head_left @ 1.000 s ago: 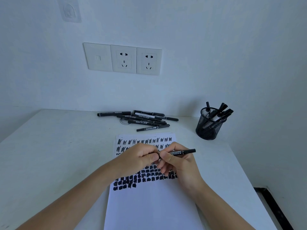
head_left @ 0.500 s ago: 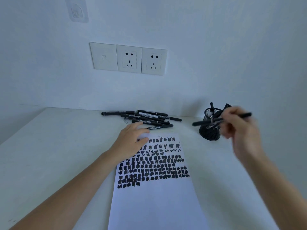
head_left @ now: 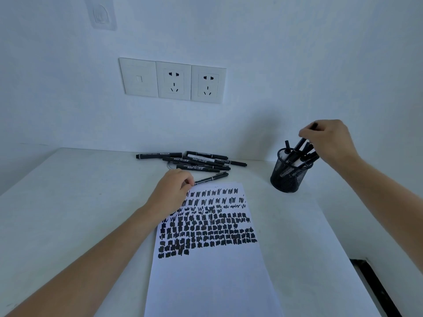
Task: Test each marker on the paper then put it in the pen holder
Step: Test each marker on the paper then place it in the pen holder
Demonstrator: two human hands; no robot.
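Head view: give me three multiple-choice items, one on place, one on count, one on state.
1. The pen holder stands: A) right of the paper B) on it C) left of it.
2. Wall plates: A) two B) five C) three.
3. The left hand: A) lies flat, empty B) pinches a marker C) grips the holder.
Answers: A, it stands off the paper's right edge; C, three sit side by side; B, fingertips close on the marker's end.
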